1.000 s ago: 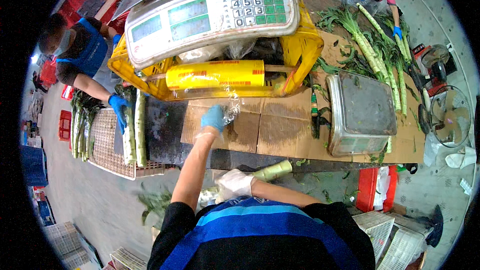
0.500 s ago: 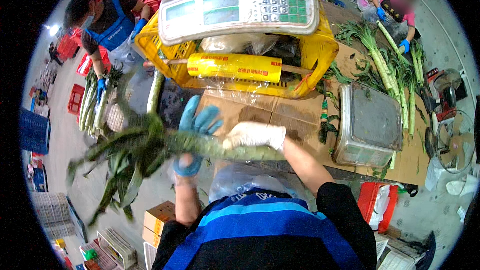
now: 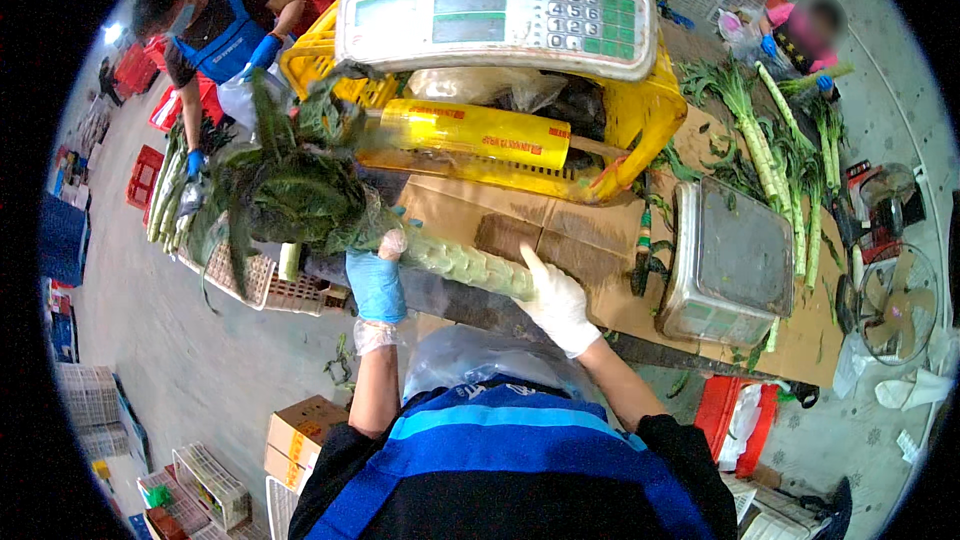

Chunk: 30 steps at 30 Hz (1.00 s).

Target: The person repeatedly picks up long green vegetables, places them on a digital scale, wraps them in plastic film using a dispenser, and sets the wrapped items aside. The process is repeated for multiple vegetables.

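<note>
The long green stem vegetable (image 3: 440, 258) lies crosswise in front of me, over the near edge of the cardboard-covered table (image 3: 600, 240), its pale ringed stalk pointing right and its dark leafy top (image 3: 285, 190) bushing out to the left. My left hand (image 3: 375, 280), in a blue glove, is clenched around the stalk just below the leaves. My right hand (image 3: 555, 302), in a white glove, is laid on the bare end of the stalk with a finger stretched along it — whether it truly grips or only presses I cannot tell.

Just beyond the vegetable sits a yellow plastic crate (image 3: 640, 110), and across its front lies a yellow roll of cling film (image 3: 475, 133) with a red-printed label band. On top of the crate rests a grey weighing scale (image 3: 500, 15) with green display panels and a green keypad. To the right, on the cardboard, stands a square metal tin (image 3: 735, 260), and past it lie more long green stalks (image 3: 775, 160) in a loose row.

On the left a white slatted basket (image 3: 255, 280) holds trimmed stalks, and a person in a blue apron (image 3: 225, 35) bends over it. Red crates (image 3: 145, 175) stand on the floor behind — and lower down, near my left side, a brown cardboard box (image 3: 300, 435) and a white wire basket (image 3: 210, 485).
</note>
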Each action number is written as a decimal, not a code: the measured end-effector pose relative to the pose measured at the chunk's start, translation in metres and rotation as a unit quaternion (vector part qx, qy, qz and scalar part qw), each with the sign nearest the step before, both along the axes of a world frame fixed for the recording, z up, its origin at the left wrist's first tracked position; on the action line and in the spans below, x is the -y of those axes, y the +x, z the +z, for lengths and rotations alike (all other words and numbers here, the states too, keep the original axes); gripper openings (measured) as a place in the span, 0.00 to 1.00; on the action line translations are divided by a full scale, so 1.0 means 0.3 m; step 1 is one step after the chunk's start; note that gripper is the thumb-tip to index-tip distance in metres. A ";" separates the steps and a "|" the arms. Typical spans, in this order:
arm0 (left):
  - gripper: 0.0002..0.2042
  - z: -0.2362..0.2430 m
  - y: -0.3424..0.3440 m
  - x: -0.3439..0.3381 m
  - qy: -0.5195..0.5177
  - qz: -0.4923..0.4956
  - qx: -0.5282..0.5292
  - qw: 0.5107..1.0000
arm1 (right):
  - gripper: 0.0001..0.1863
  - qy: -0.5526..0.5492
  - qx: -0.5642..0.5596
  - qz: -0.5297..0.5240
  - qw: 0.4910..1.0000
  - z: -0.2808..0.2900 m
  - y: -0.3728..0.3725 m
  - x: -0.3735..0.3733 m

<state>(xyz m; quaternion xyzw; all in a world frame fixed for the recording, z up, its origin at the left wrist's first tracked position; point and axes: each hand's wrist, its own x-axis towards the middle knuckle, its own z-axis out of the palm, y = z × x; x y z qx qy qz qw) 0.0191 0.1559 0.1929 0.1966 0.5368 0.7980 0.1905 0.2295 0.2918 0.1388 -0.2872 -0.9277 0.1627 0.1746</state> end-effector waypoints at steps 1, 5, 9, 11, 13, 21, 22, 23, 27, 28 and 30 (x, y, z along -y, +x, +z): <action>0.21 0.000 -0.012 0.012 -0.028 0.019 -0.002 0.999 | 0.40 -0.023 -0.009 0.005 1.000 0.003 -0.002 0.006; 0.38 0.108 -0.014 0.032 0.065 -0.024 0.011 0.998 | 0.33 -0.204 -0.029 0.009 0.978 0.116 -0.112 0.064; 0.47 0.004 0.071 0.095 -0.010 -0.118 0.026 0.993 | 0.39 -0.340 -0.172 0.120 0.917 0.195 -0.323 0.193; 0.21 -0.354 0.075 0.232 -0.083 -0.021 0.044 0.995 | 0.49 -0.174 -0.178 0.262 0.932 0.249 -0.435 0.232; 0.11 -0.401 0.047 0.303 -0.155 0.045 0.054 0.985 | 0.53 -0.078 -0.136 0.302 0.940 0.308 -0.470 0.256; 0.18 -0.173 -0.416 0.636 -0.355 0.173 0.097 0.914 | 0.18 -0.485 -0.102 0.066 0.866 -0.212 -0.151 0.205; 0.19 -0.137 -0.471 0.655 -0.422 0.157 0.090 0.888 | 0.15 -0.559 -0.158 0.036 0.813 -0.300 -0.115 0.195; 0.21 -0.148 -0.528 0.699 -0.474 0.171 0.055 0.862 | 0.11 -0.572 -0.165 0.008 0.804 -0.217 -0.121 0.208; 0.24 -0.102 -0.698 0.613 -0.662 0.150 -0.097 0.727 | 0.11 -0.508 -0.058 -0.009 0.859 -0.197 -0.172 0.188; 0.24 -0.143 -0.735 0.587 -0.679 0.173 -0.164 0.695 | 0.11 -0.509 -0.034 -0.023 0.859 -0.185 -0.181 0.185; 0.22 -0.240 -0.802 0.579 -0.627 0.093 -0.210 0.744 | 0.13 -0.513 0.017 -0.045 0.857 -0.164 -0.198 0.184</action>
